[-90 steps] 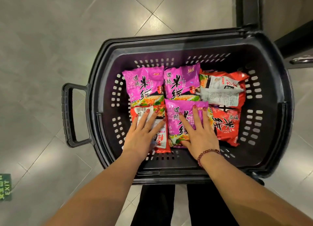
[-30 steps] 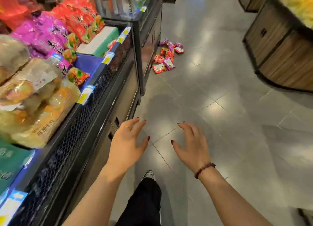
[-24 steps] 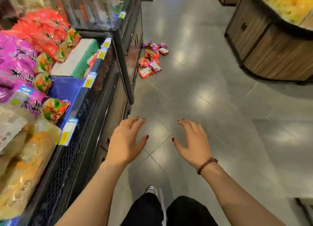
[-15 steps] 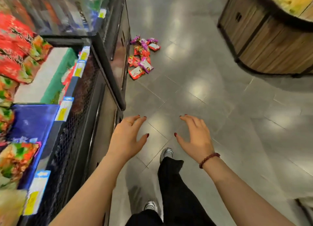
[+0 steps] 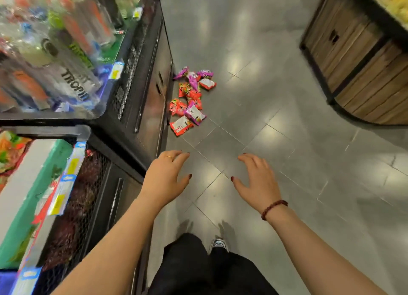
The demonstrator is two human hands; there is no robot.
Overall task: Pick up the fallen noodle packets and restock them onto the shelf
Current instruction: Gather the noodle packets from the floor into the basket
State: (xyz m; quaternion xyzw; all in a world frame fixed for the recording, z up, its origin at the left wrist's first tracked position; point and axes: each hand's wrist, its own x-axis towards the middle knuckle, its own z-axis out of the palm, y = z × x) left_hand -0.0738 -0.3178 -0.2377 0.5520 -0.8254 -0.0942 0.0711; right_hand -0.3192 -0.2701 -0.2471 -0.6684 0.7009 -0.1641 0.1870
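Closer now than a second ago, the noodle packets (image 5: 191, 100) lie heaped on the floor beside the shelf (image 5: 152, 91) base, left hand (image 5: 164, 180) and right hand (image 5: 257, 180) spread empty; overlapping slick wrappers may slip when grabbed.

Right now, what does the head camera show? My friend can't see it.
A pile of red and purple noodle packets lies on the grey floor beside a dark shelf. Nearer the camera, the left hand and right hand hover open and empty. A wooden stand is at the right.
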